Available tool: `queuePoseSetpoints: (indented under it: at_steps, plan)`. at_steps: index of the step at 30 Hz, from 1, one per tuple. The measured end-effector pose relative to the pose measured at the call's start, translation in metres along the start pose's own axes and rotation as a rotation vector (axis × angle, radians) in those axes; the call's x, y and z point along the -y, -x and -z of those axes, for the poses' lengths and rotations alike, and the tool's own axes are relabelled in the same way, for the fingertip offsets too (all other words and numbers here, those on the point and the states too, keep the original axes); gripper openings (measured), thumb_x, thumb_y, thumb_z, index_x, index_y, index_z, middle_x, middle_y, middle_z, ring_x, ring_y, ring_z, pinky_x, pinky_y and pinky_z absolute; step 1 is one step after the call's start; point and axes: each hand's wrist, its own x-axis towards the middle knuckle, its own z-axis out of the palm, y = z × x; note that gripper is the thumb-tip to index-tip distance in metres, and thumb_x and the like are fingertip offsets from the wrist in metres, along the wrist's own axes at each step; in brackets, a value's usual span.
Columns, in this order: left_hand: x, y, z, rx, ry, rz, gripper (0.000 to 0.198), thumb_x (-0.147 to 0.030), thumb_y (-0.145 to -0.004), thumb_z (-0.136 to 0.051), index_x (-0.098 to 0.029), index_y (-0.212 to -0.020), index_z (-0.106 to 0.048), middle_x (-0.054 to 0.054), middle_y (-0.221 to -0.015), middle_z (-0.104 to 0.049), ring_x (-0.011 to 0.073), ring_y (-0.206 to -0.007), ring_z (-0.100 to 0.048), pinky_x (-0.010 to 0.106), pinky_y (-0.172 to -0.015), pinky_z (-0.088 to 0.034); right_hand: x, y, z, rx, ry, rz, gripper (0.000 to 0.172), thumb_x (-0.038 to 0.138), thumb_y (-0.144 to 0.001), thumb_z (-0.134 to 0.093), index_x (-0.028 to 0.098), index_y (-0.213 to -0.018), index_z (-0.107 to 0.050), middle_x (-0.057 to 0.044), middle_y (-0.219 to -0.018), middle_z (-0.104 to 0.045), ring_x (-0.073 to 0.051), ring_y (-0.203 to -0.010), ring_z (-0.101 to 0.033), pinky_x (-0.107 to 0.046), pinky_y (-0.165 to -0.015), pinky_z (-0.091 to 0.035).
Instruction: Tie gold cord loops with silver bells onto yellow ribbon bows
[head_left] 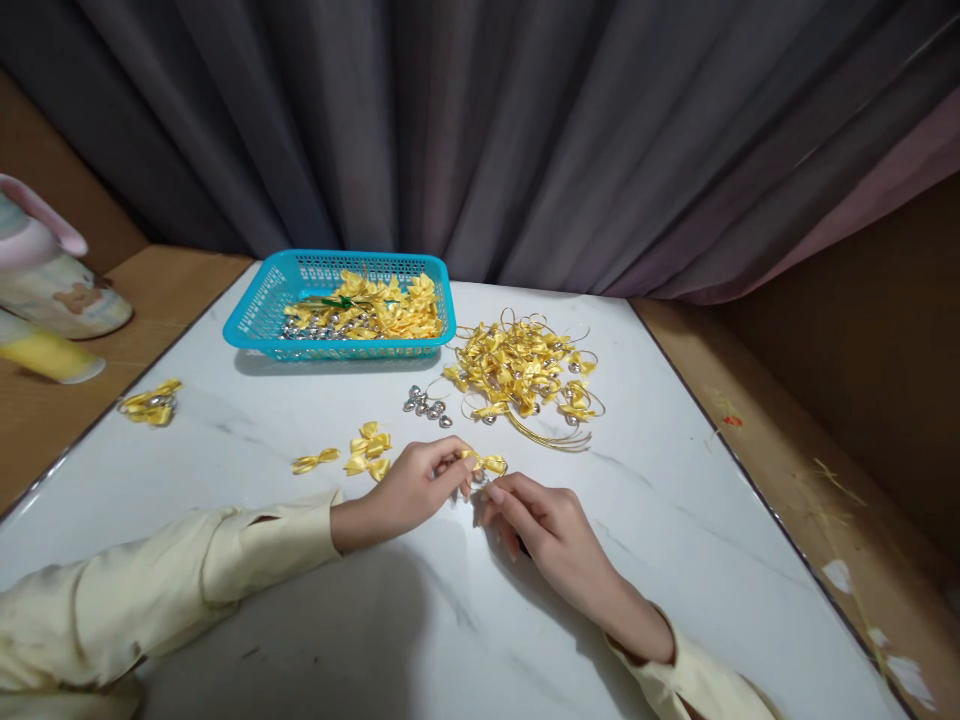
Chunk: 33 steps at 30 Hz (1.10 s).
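Observation:
My left hand [420, 485] pinches a small yellow satin bow [491, 463] between thumb and fingers, just above the white tabletop. A silver bell [478, 476] shows under the bow, partly hidden by the fingers. Close on its right, my right hand [544, 525] is closed in a pinch, apparently on the thin gold cord at the bow. A small dark thing shows beneath the right palm; I cannot tell what it is. Loose yellow bows [368, 450] lie left of my left hand. Several silver heart-shaped bells [425, 404] lie beyond it.
A blue plastic basket [339, 347] of bows, bells and gold cords stands at the back. Beside it is a heap of bows [517, 362] with cord loops and bells. Loose gold cords [551, 437] stick out toward me. A bottle [64, 270] stands at the left.

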Motion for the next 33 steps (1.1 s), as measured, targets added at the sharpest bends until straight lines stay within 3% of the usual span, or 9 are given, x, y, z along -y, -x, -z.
queuePoseSetpoints:
  at_steps: [8, 19, 33]
  plan:
    - [-0.007, -0.002, 0.002, 0.051, 0.205, 0.103, 0.026, -0.033, -0.085, -0.045, -0.016, -0.065, -0.048, -0.003, -0.061, -0.046, 0.0106, -0.06, -0.043, 0.023, -0.061, -0.035, -0.003, 0.003, -0.005, -0.045, 0.082, 0.066, 0.032, 0.031, -0.095, -0.034, 0.019, -0.077, -0.057, 0.004, -0.05, -0.048, -0.011, -0.046, -0.046, -0.021, -0.056, -0.038]
    - [-0.006, -0.002, -0.005, 0.03, 0.547, 0.218, 0.022, -0.025, -0.079, -0.051, -0.017, -0.06, -0.042, -0.002, -0.063, -0.04, 0.0104, -0.061, -0.038, 0.022, -0.06, -0.035, -0.012, 0.004, -0.012, -0.111, 0.195, 0.172, 0.025, 0.025, -0.095, -0.031, 0.019, -0.081, -0.051, 0.001, -0.06, -0.053, -0.011, -0.051, -0.049, -0.021, -0.056, -0.039]
    - [-0.005, -0.003, -0.005, 0.074, 0.698, 0.249, 0.019, -0.019, -0.078, -0.049, -0.017, -0.06, -0.045, -0.003, -0.06, -0.036, 0.0093, -0.057, -0.032, 0.021, -0.057, -0.034, -0.018, 0.001, -0.013, -0.15, 0.341, 0.298, 0.023, 0.022, -0.095, -0.027, 0.019, -0.082, -0.047, -0.003, -0.067, -0.057, -0.012, -0.053, -0.05, -0.022, -0.054, -0.038]
